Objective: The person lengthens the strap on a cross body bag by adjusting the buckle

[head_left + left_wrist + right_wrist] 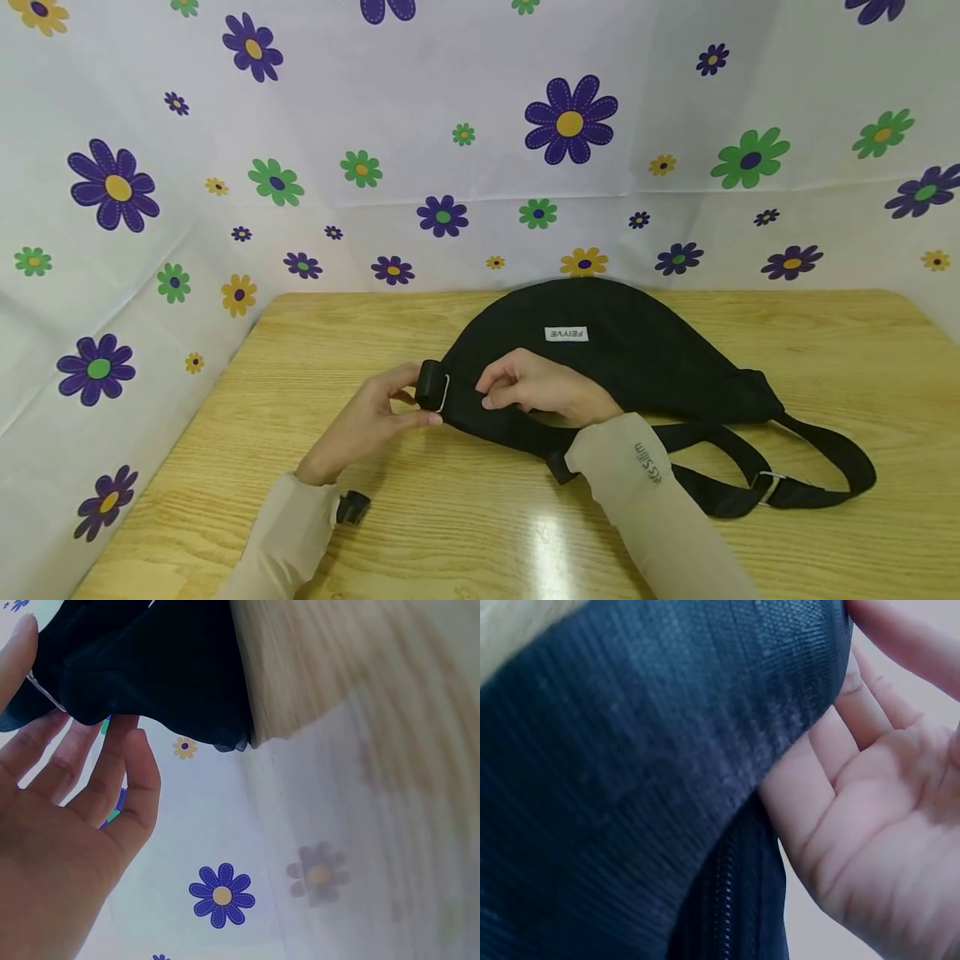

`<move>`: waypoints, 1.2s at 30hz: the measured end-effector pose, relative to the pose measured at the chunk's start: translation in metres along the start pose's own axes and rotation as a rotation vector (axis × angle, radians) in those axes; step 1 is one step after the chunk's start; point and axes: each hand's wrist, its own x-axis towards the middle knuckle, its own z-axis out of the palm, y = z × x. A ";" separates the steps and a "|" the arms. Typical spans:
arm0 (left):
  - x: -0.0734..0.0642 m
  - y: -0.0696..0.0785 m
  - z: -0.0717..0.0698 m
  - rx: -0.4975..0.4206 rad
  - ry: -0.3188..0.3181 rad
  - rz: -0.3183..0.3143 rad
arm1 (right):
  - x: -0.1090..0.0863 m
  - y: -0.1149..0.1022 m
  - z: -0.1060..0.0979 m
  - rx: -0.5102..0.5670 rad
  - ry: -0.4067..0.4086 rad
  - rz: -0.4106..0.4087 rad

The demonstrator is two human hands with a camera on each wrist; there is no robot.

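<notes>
A black half-moon sling bag (645,358) with a small white label (566,334) lies on the table. My left hand (375,412) pinches the bag's left end between thumb and fingers, at a folded strap loop (430,385) beside a metal slider (445,393). With thumb and fingertips my right hand (543,383) grips the edge of the wide black strap (480,417) just right of the slider. In the right wrist view the ribbed strap (645,750) fills much of the picture, and a zipper (726,900) shows below it.
Strap loops with a second metal slider (770,487) trail to the right on the wooden table (450,533). A small black piece (352,507) sits by the left cuff. White cloth (480,75) with flower prints hangs behind and at the sides.
</notes>
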 end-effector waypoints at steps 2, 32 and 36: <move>0.000 0.000 0.000 -0.004 0.000 -0.002 | 0.000 0.001 -0.001 -0.010 0.003 -0.009; 0.002 0.005 0.008 -0.070 0.011 -0.013 | 0.014 -0.004 0.030 0.121 0.167 -0.081; 0.001 0.006 0.007 -0.063 -0.005 -0.041 | 0.015 -0.002 0.029 0.127 0.167 -0.073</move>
